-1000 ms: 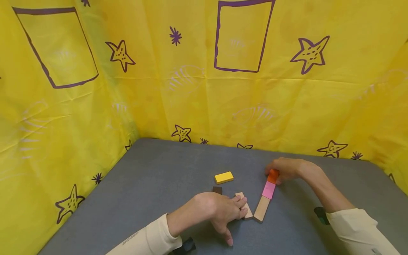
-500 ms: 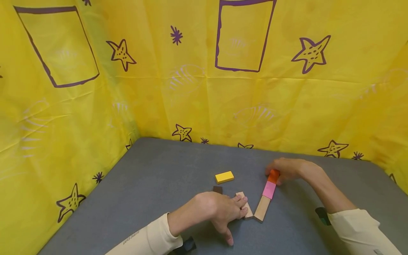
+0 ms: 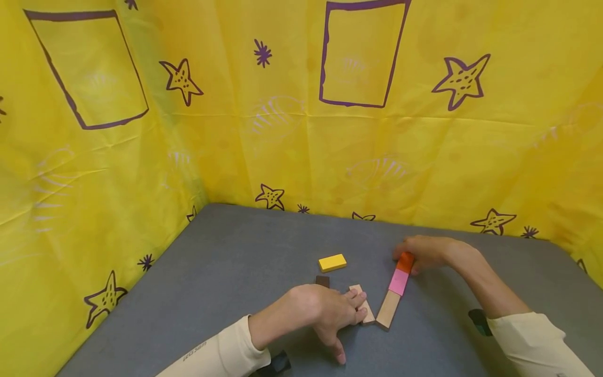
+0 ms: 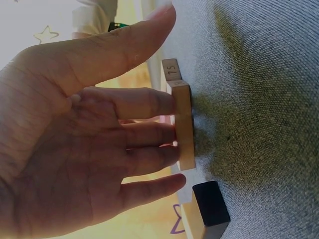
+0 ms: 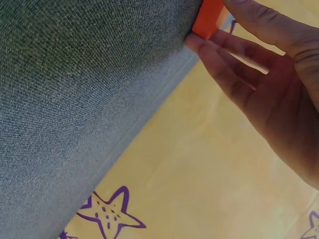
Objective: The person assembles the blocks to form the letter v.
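My left hand [image 3: 330, 311] lies over a plain wooden block [image 4: 185, 132], its nearly straight fingertips touching the block's top and the thumb held apart. That block's near end meets a second plain wooden block [image 3: 388, 310], so the two form a V. A pink block [image 3: 399, 282] and then an orange block [image 3: 405, 262] continue the right arm of the V in a row. At the far end, my right hand [image 3: 430, 251] pinches the orange block between thumb and fingers; in the right wrist view, its fingertips [image 5: 205, 49] reach down to the tabletop.
A yellow block [image 3: 332, 262] lies on the grey tabletop [image 3: 254, 246] behind the left hand. Nearer that hand is a dark brown block [image 3: 322, 281], partly hidden by it in the head view. Yellow cloth walls [image 3: 301, 141] with starfish drawings stand behind and to the sides.
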The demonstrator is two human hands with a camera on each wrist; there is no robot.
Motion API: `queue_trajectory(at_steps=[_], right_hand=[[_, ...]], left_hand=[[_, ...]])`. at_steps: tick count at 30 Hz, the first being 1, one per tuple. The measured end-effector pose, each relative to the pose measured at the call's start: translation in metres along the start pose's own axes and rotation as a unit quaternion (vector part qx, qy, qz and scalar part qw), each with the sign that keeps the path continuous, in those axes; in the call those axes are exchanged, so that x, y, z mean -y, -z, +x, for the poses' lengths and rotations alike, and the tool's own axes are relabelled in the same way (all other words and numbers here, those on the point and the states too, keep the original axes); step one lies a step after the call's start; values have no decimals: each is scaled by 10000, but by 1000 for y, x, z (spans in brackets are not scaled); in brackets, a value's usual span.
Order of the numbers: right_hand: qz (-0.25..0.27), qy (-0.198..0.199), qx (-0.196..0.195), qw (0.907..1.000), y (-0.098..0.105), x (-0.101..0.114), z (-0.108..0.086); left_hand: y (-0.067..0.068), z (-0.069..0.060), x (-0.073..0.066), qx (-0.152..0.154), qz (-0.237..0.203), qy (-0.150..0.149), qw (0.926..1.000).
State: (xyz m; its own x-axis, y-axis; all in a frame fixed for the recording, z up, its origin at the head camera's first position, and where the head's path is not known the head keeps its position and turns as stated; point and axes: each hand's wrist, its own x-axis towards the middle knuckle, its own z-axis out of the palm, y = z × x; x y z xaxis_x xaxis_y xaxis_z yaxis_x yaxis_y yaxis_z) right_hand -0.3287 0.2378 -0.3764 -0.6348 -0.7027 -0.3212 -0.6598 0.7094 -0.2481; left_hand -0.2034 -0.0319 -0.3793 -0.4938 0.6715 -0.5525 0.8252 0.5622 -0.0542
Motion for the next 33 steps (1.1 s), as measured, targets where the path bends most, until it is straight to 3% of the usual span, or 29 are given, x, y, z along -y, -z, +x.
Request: queue_trajectory(at_steps=[8,23,33], right_hand=[[-5,-228,31,9997,-2,0,0],[-78,-184,-54,9998,-5,-1,-3],[-259,119,-799,9964,-9,3,-23]], left_hand=[[0,0,0,40,-60,-10,10000],[-1,0,-2,-28,68,64,10000],[0,0,-2,1,-36,41,10000]])
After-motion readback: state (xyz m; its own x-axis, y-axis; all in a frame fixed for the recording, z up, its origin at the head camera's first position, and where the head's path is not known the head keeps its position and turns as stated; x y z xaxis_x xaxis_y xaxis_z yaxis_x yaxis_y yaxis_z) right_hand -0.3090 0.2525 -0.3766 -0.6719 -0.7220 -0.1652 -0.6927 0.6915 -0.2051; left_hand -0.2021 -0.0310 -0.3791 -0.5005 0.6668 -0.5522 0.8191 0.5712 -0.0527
